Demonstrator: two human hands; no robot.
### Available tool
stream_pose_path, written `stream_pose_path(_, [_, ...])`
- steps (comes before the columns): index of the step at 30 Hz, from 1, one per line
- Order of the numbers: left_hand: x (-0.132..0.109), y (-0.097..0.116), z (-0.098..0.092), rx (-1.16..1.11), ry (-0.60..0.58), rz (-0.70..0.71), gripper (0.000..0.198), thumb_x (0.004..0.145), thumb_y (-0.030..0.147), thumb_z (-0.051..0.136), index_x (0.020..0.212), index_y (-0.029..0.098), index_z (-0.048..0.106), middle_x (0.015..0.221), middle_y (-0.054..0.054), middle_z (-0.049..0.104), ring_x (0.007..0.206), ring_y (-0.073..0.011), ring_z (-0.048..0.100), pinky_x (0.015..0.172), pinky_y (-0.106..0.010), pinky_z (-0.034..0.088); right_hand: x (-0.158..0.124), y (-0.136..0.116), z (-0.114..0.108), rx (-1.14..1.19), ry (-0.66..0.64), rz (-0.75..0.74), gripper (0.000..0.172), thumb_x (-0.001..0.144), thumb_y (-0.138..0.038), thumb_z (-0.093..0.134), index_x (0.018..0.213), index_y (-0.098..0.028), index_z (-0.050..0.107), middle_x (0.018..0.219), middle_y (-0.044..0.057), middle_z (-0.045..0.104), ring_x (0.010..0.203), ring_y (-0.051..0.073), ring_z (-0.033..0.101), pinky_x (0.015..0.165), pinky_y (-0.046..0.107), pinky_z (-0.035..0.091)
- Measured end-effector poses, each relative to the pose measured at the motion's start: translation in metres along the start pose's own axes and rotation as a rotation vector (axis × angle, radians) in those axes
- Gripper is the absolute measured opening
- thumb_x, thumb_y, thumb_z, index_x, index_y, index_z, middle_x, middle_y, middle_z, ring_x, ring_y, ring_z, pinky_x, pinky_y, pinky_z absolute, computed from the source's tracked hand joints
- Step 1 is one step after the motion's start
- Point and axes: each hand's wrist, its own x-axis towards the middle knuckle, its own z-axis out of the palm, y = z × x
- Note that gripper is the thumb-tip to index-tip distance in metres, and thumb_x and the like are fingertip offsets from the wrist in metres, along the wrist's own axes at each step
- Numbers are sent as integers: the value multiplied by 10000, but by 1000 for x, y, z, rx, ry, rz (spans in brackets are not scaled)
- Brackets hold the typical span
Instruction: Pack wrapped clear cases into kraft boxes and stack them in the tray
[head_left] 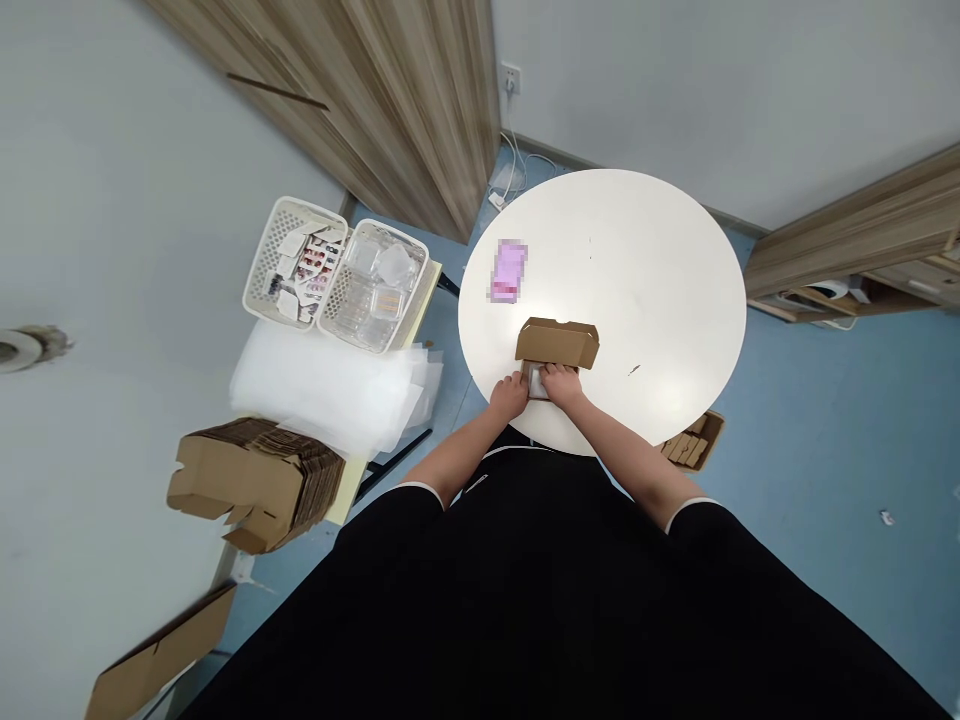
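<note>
A small brown cardboard box (pixel 556 343) lies open on the round white table (pixel 660 290), its lid flap raised toward the far side. My left hand (pixel 508 395) and my right hand (pixel 562 384) meet at the near side of the box. Both have their fingers curled round a small white item (pixel 535 380) between them. The item is mostly hidden by my fingers. A blurred pink object (pixel 508 270) lies on the table beyond the box, to the left.
Two white baskets (pixel 296 265) (pixel 379 285) of small packaged items stand on a side table at left, with clear plastic wrap (pixel 330 385) and a stack of flat cardboard boxes (pixel 251 480). A carton of boxes (pixel 694 440) sits on the blue floor at right.
</note>
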Motion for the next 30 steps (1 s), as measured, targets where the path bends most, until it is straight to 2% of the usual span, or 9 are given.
stream_pose_path(4, [-8,2,-7,-6,-8,-3,548,994,279,506,1517,116,474,1302,-229,530,1139,-348,578,922,-449,481,-33,6,-2,104,168,86,288,989,-329,544,1211,-228,697,1273,166,661,1281,341,512,1078,451,423])
stream_pose_path(7, [-18,-6,-18,-55,-13,5,737,939,434,657,1587,209,389,1446,-215,477,1206,-377,569,983,-477,459,-51,30,-21,344,429,299,368,1019,-403,410,1238,-239,656,1259,129,646,1148,283,578,979,401,488])
stream_pose_path(9, [-18,-17,-32,-208,22,-29,691,958,482,635,1566,245,407,1514,-182,457,1223,-347,576,995,-448,463,-49,51,-41,557,576,455,454,1012,-422,347,1354,-231,577,1308,122,619,1029,243,609,884,373,528])
stream_pose_path(11, [-8,-30,-51,-459,92,-145,554,1031,462,516,1529,234,435,1522,-158,481,1202,-285,594,978,-392,480,-36,69,-61,780,524,523,510,1005,-449,305,1419,-254,530,1364,108,601,886,206,621,732,336,545])
stream_pose_path(14, [23,-44,-82,-830,142,-301,527,1074,411,427,1569,237,375,1537,-149,496,1147,-222,620,937,-341,500,-9,83,-82,1012,288,476,538,1009,-530,289,1376,-278,590,1341,86,632,696,159,587,566,292,503])
stream_pose_path(18, [51,-43,-102,-1101,2,-145,609,1059,464,458,1619,257,337,1487,-135,555,1083,-207,652,881,-321,521,5,80,-89,1082,122,430,600,1014,-631,281,1290,-254,657,1263,87,677,617,135,559,486,259,446])
stream_pose_path(22, [41,-30,-92,-1106,48,-108,534,1034,434,524,1528,235,483,1478,-129,569,1188,-246,619,934,-349,529,-14,72,-77,1073,53,337,708,991,-753,224,1188,-247,677,1267,83,673,683,145,614,550,254,516])
stream_pose_path(26, [15,-22,-64,-1057,94,-70,395,998,322,554,1379,234,617,1436,-102,594,1267,-267,589,1048,-403,520,-43,71,-56,1138,21,286,683,968,-792,277,1137,-253,662,1309,72,650,801,170,676,740,316,607])
stream_pose_path(30, [-13,-23,-25,-892,107,45,675,850,238,727,1497,219,534,1587,-119,422,1458,-313,436,1213,-431,404,-68,71,-27,1065,-15,292,558,946,-706,480,1230,-256,648,1347,78,646,948,209,696,876,371,596])
